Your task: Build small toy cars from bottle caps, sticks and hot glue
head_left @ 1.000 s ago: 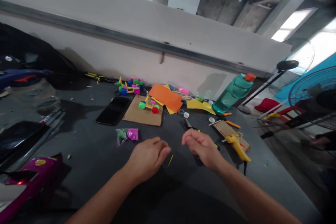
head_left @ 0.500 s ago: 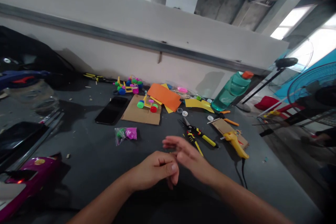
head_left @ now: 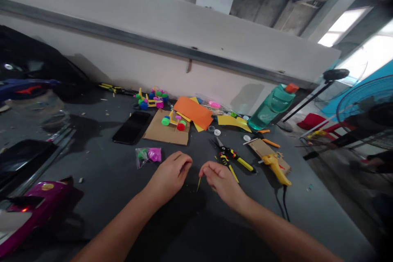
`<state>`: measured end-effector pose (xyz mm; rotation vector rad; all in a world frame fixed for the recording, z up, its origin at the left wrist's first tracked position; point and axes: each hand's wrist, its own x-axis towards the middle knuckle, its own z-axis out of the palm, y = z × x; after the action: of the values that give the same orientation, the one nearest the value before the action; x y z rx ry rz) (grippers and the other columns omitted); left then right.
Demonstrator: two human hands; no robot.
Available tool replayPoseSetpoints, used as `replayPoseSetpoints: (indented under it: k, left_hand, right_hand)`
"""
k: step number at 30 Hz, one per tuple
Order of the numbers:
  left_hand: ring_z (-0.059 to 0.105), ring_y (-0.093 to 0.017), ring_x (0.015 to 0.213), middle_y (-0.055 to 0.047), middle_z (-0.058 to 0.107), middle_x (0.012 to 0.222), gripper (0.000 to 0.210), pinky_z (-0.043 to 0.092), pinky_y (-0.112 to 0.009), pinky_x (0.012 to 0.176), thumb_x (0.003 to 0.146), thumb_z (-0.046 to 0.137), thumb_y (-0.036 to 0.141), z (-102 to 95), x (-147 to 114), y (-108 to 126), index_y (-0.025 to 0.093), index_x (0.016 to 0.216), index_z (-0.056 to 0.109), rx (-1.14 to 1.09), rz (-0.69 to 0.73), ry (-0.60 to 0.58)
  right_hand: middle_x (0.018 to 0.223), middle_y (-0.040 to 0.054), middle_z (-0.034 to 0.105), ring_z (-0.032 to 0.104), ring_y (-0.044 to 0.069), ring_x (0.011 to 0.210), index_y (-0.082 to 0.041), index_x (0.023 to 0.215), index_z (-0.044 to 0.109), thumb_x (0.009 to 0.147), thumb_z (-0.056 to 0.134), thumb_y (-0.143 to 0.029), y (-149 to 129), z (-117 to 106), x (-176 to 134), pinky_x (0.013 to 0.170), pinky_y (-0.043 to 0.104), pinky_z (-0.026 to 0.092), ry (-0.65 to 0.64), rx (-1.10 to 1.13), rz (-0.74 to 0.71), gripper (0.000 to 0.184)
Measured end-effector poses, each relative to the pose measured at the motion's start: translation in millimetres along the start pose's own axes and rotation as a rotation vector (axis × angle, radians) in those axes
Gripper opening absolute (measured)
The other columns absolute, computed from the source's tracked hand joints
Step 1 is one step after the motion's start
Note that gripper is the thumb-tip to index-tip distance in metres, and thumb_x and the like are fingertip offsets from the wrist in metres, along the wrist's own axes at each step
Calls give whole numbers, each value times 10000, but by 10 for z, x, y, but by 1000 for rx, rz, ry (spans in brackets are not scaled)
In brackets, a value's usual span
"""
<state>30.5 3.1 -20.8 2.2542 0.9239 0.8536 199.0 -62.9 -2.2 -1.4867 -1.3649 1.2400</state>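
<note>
My right hand (head_left: 221,180) pinches a thin yellow strip (head_left: 199,184), whose lower end points down toward the dark table. Just left of it, my left hand (head_left: 172,172) is closed with fingertips together; whatever it holds, if anything, is hidden. The two hands are apart. Behind my left hand lies a small clear bag (head_left: 148,156) with green and purple pieces. Black-and-yellow snips (head_left: 230,157) lie open beyond my right hand. Farther back, a small yellow toy vehicle with coloured wheels (head_left: 175,121) stands on a cardboard piece (head_left: 166,136).
A black phone (head_left: 132,127) lies left of the cardboard. Orange paper (head_left: 195,112) and a yellow strip of paper (head_left: 233,122) are at the back, near a teal bottle (head_left: 272,108). A yellow glue gun (head_left: 276,168) rests on cardboard at right; a magenta device (head_left: 39,202) sits at left.
My hands have separated: the left moved left and up, the right shifted slightly and lower. The thin yellow strip now shows below my right fingers.
</note>
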Motion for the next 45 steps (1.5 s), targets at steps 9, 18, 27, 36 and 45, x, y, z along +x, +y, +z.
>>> replayPoseSetpoints:
  k: [9,18,27,36,45]
  left_hand:
    - [531,-178,707,-37,577,692,250,440,-332,686,893,422,241,42,15,-5,164,726,591,333,127,-8]
    - [533,-197,890,-78,611,935,233,454,-397,811,863,407,117,65,-4,-38,176,944,617,275,253,13]
    - [527,-205,905,-83,615,933,207,452,-378,802,857,421,99,55,-36,7,156,909,613,252,222,-48]
    - [524,-213,997,-98,606,1054,274,451,-412,863,871,427,170,28,-21,65,191,1105,569,48,103,96]
    - [567,-120,588,-46,636,696,308,470,-277,615,868,441,373,-27,87,66,120,827,612,-916,-565,-26]
  right_hand:
    - [848,38,676,573,167,807,-198,827,674,856,481,-321,-92,-1236,342,734,268,380,314,-1012,-279,230]
    - [794,92,677,559,210,843,-163,748,678,806,498,-157,270,-1926,729,676,311,291,63,-1723,-126,189]
    - [792,112,651,542,234,856,-132,773,621,817,480,-160,293,-1850,778,701,348,277,8,-1808,-291,150]
    - [879,54,664,610,179,781,-217,900,535,826,505,-258,-485,-901,240,714,320,437,393,-711,-579,90]
    - [715,7,663,582,107,533,-195,776,459,770,599,-312,-229,-242,499,450,216,468,333,521,-193,182]
